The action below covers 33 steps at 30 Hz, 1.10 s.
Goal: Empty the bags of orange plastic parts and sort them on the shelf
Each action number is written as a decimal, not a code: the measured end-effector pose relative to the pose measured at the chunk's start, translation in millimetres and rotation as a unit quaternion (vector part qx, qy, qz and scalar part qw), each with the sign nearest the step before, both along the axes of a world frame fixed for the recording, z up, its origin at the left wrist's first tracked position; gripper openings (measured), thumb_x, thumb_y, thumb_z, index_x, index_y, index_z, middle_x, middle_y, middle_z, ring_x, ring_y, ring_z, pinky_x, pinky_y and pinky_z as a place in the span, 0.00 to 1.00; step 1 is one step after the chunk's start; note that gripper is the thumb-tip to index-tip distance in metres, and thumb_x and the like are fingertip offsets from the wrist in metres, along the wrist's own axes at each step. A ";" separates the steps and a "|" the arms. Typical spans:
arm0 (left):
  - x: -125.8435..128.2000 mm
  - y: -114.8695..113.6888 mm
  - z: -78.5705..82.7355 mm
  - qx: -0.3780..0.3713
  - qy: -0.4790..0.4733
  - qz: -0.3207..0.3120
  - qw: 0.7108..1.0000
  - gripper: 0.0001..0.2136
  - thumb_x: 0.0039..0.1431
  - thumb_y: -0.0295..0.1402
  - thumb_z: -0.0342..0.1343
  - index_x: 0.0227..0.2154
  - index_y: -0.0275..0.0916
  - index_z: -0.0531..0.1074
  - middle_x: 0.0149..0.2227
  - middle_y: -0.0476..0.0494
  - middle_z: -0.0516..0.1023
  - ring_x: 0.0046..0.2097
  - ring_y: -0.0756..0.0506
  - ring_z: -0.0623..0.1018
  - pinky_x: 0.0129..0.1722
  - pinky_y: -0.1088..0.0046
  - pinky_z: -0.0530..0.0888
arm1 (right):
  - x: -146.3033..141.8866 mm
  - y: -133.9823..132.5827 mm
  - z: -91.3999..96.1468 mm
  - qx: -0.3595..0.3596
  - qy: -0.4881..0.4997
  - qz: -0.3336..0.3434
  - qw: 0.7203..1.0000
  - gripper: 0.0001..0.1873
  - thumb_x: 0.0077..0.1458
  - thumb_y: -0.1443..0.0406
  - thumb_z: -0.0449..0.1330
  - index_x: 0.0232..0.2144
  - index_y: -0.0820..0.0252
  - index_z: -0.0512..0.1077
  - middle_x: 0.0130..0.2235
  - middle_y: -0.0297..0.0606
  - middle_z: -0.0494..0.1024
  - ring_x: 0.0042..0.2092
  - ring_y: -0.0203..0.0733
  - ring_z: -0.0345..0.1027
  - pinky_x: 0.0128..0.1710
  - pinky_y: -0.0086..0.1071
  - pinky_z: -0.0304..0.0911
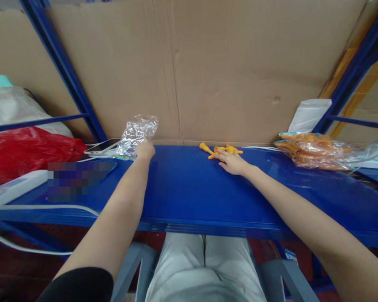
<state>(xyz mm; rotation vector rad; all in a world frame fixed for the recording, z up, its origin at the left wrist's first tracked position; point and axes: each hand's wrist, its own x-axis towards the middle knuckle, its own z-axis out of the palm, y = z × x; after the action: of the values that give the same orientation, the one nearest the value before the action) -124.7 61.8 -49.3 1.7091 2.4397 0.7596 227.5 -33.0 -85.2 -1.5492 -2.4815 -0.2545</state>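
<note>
On the far left part of the blue table, my left hand (144, 149) is closed at the lower edge of a crinkled clear plastic bag (132, 133). Its fingertips are partly hidden. My right hand (232, 162) rests with stretched fingers on a small group of yellow-orange plastic pieces (229, 149) near the back edge. One piece with a rounded, cup-like end (204, 146) sticks out to the left of the fingers. The exact kind of these pieces is too small to tell.
A cardboard sheet (208, 75) stands behind the blue tabletop (189, 188). Bagged orange pieces (311, 151) lie at right. On the left are a red plastic bag (31, 147), a blurred flat item (82, 180) and white cables (50, 207). Blue frame posts (66, 75) rise on both sides.
</note>
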 end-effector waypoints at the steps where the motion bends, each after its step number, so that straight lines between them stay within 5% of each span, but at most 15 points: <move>1: -2.1 1.9 -1.7 -0.019 -0.007 0.006 1.000 0.32 0.67 0.39 0.37 0.73 0.37 0.48 0.73 0.21 0.48 0.72 0.22 0.54 0.61 0.26 0.55 | 1.1 0.7 -0.5 0.002 -0.005 0.005 1.000 0.32 0.63 0.63 0.56 0.69 0.44 0.61 0.72 0.42 0.58 0.68 0.58 0.59 0.65 0.62 0.52; 7: -8.1 10.2 -12.6 -0.118 0.001 0.035 0.992 0.33 0.68 0.42 0.35 0.73 0.36 0.50 0.74 0.23 0.47 0.74 0.26 0.48 0.64 0.26 0.45 | 2.3 1.8 -1.0 0.012 0.000 0.016 1.000 0.30 0.64 0.63 0.55 0.67 0.43 0.63 0.70 0.40 0.62 0.68 0.54 0.59 0.66 0.60 0.52; 13: -11.6 12.2 -15.7 -0.101 0.001 0.066 0.993 0.35 0.67 0.43 0.33 0.72 0.29 0.48 0.74 0.20 0.44 0.74 0.27 0.45 0.63 0.25 0.45 | -4.7 -5.2 4.6 -0.013 0.005 -0.017 1.000 0.29 0.65 0.65 0.51 0.67 0.48 0.65 0.71 0.42 0.59 0.69 0.55 0.56 0.64 0.58 0.58; 20: -13.1 20.1 -15.5 -0.074 0.033 0.034 0.996 0.43 0.60 0.48 0.46 0.73 0.30 0.43 0.72 0.14 0.47 0.72 0.17 0.48 0.58 0.18 0.45 | 2.1 -3.4 4.9 0.019 0.006 0.009 1.000 0.33 0.64 0.58 0.57 0.69 0.42 0.60 0.71 0.40 0.60 0.69 0.57 0.56 0.67 0.62 0.49; 25: -4.4 17.3 -10.4 -0.130 0.057 0.024 0.990 0.47 0.57 0.46 0.52 0.73 0.29 0.40 0.74 0.18 0.42 0.73 0.22 0.43 0.65 0.28 0.50 | 3.4 -5.5 6.6 0.010 0.010 -0.013 1.000 0.32 0.65 0.53 0.54 0.69 0.50 0.61 0.71 0.43 0.59 0.71 0.56 0.52 0.68 0.58 0.50; 33: 38.5 -4.5 -3.5 -0.007 0.018 -0.022 1.000 0.40 0.62 0.38 0.45 0.72 0.22 0.40 0.74 0.21 0.41 0.75 0.31 0.40 0.70 0.38 0.47 | -2.2 -1.3 -1.8 -0.007 0.018 -0.038 0.999 0.33 0.67 0.56 0.51 0.71 0.53 0.57 0.71 0.45 0.57 0.71 0.55 0.51 0.67 0.60 0.51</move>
<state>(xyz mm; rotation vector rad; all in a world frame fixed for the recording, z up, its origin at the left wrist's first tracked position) -86.2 57.3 -52.8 1.7817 2.4149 0.7118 225.3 -34.3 -87.0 -1.6411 -2.4046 -0.2200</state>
